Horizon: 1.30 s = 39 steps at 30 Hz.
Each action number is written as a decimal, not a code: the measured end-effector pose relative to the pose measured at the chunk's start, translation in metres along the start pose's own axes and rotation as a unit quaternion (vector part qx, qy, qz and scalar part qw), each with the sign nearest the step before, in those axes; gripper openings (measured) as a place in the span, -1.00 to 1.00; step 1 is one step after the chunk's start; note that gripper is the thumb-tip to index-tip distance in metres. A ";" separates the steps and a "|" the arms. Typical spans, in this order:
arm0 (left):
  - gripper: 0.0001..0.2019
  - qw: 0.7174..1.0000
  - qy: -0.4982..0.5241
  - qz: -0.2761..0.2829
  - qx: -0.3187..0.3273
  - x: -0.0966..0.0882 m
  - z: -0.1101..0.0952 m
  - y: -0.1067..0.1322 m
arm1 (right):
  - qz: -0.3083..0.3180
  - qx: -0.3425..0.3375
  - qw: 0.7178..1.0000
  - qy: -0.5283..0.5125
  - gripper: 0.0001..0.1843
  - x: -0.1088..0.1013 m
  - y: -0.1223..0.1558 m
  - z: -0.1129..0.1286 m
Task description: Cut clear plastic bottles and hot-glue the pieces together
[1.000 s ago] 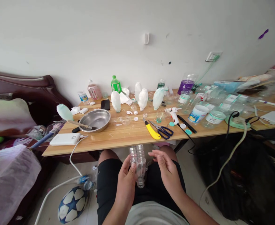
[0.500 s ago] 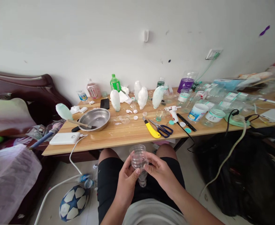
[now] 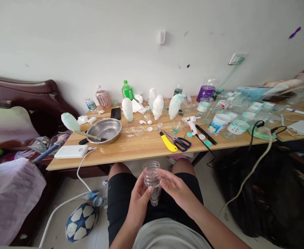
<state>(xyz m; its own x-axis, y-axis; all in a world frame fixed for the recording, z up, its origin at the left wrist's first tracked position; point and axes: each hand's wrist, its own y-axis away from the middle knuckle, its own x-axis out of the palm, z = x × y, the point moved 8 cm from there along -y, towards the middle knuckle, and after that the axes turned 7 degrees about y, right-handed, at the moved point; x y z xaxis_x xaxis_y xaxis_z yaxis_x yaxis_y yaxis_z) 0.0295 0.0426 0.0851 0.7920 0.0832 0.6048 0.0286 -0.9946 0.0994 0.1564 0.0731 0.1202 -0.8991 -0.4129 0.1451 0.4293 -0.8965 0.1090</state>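
Observation:
A clear plastic bottle piece [image 3: 152, 180], cut open at the top with its neck pointing down, sits over my lap below the table edge. My left hand [image 3: 139, 200] is closed round its lower part, thumb against the side. From the right, my right hand [image 3: 174, 187] pinches the bottle's upper wall with its fingertips. Both hands hold it above my black shorts.
The wooden table [image 3: 141, 148] in front carries a steel bowl [image 3: 104, 130], a white power bank [image 3: 71, 151], a yellow utility knife [image 3: 167, 142], blue scissors [image 3: 180, 141], a glue gun [image 3: 192, 125] and several bottles. A football [image 3: 81, 222] lies on the floor at the left.
My right hand has closed in from the right and taken hold of the bottle piece. The bottle has tipped so its cut opening faces up.

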 end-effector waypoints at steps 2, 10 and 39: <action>-0.39 0.998 -0.061 -0.021 0.016 -0.005 0.002 0.002 | -0.005 0.000 1.000 0.011 -0.42 0.003 -0.001 -0.003; -0.28 0.990 -0.127 -0.023 0.061 -0.009 0.013 0.009 | 0.002 0.033 0.999 -0.004 -0.41 0.012 0.004 -0.006; -0.23 0.999 -0.035 0.005 0.008 0.000 0.006 0.007 | -0.018 0.056 0.995 0.080 -0.49 -0.018 0.005 -0.013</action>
<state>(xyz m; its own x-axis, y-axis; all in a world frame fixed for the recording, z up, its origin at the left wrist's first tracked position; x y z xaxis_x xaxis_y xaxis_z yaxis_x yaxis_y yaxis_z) 0.0334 0.0355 0.0806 0.8325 0.0697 0.5496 0.0296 -0.9962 0.0814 0.1738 0.0740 0.1055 -0.9121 -0.4095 -0.0192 0.3955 -0.8912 0.2220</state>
